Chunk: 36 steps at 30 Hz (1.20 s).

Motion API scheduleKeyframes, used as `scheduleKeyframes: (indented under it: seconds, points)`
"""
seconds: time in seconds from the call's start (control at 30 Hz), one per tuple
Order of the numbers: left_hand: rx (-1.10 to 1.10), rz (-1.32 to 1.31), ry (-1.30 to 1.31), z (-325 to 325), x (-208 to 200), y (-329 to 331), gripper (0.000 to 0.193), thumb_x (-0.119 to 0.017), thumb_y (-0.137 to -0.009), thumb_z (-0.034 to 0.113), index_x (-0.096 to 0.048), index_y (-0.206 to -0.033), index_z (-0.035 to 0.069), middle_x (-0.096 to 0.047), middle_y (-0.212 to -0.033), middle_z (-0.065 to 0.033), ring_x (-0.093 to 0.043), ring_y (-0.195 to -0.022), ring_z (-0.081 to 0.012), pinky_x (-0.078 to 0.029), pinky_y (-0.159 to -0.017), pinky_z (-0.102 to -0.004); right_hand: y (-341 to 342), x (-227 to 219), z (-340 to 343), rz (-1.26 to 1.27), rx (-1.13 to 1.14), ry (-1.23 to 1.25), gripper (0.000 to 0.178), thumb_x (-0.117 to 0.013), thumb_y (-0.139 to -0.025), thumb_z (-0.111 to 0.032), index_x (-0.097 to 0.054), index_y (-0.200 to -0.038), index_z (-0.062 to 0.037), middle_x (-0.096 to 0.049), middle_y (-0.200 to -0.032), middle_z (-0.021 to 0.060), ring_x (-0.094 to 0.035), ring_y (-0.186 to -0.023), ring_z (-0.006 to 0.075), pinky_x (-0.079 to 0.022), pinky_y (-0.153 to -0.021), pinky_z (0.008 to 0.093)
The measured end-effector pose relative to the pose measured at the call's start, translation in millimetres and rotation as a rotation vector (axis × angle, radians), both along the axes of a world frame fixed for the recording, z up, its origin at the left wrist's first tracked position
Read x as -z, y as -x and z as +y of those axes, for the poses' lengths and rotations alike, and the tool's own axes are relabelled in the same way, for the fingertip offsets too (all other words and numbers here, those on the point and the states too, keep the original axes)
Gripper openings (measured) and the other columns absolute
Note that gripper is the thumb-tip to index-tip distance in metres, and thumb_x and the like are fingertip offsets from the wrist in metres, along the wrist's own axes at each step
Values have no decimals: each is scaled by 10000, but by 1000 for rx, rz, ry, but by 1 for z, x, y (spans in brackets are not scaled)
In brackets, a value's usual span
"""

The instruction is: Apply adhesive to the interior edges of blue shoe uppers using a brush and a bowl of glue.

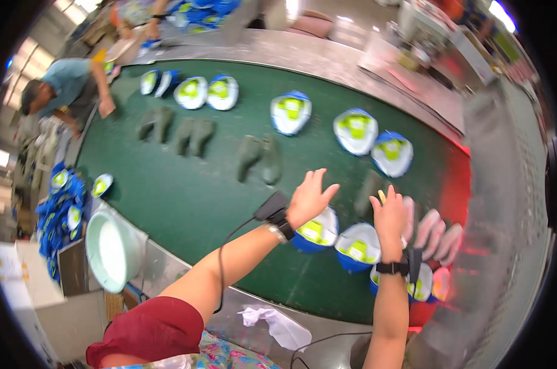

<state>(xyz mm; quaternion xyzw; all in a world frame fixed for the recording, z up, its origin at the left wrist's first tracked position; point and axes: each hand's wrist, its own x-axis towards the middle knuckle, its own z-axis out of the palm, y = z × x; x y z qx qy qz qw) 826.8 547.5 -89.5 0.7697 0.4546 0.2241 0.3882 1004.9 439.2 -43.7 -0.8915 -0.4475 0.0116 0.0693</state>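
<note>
My left hand [312, 200] is over the green belt with thumb and fingers apart, holding nothing. Close below it lies a blue and white shoe upper [317, 232] with a yellow-green patch inside. My right hand [389, 215] has a slim yellow stick-like thing [382, 197] at its fingers; motion blur hides its kind. A dark shoe sole [368, 192] is just left of those fingers, and pale pinkish soles [430, 226] lie to their right. Another blue and white upper [357, 246] sits between my forearms. Black straps circle both wrists.
The green conveyor belt [211, 178] carries several uppers [291, 114] along its far side and pairs of dark soles [260, 158]. Red light falls on its right end, beside a metal housing [506, 166]. A pale green basin [109, 252], white cloth [278, 327] and co-worker [69, 86] are nearby.
</note>
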Motion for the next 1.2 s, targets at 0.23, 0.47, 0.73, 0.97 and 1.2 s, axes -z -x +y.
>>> scheduleKeyframes:
  seconds: [0.23, 0.47, 0.73, 0.97, 1.2]
  points:
    - [-409, 370, -236, 147, -49, 328, 399, -639, -832, 227, -505, -1132, 1, -554, -1040, -224, -554, -977, -391, -479, -827, -457, 226, -65, 148, 540, -499, -260, 398, -661, -838, -328, -609, -1133, -64, -629, -1017, 173, -622, -907, 371, -510, -759, 452]
    - [-544, 639, -216, 299, -24, 528, 573, -698, -810, 317, -473, -1251, 29, -551, -1122, -225, -566, -1033, -386, -482, -866, -454, 455, -14, 326, 842, -491, -155, 521, -667, -831, -363, -554, -1216, -32, -654, -988, 241, -628, -954, 401, -508, -813, 476]
    - [-311, 621, 10, 401, 54, 506, 514, -649, -797, 374, -511, -1106, -13, -649, -941, -278, -626, -895, -450, -516, -724, -513, 559, 79, 437, 875, -179, -118, 612, -577, -872, -314, -345, -1221, 133, -672, -868, 234, -670, -807, 374, -546, -674, 451]
    - [-399, 106, 61, 322, 6, 476, 435, -662, -825, 293, -554, -1084, -40, -677, -883, -222, -669, -794, -338, -505, -689, -418, 498, 53, 383, 847, -356, -441, 533, -594, -863, -199, -380, -1201, 152, -621, -760, 294, -616, -735, 465, -499, -647, 527]
    - [57, 149, -31, 163, -66, 248, 494, -659, -812, 314, -514, -1117, -46, -657, -875, -270, -649, -799, -429, -510, -654, -491, 279, -39, 158, 577, -55, -267, 562, -604, -880, -283, -361, -1305, -8, -617, -760, 281, -611, -734, 464, -479, -608, 523]
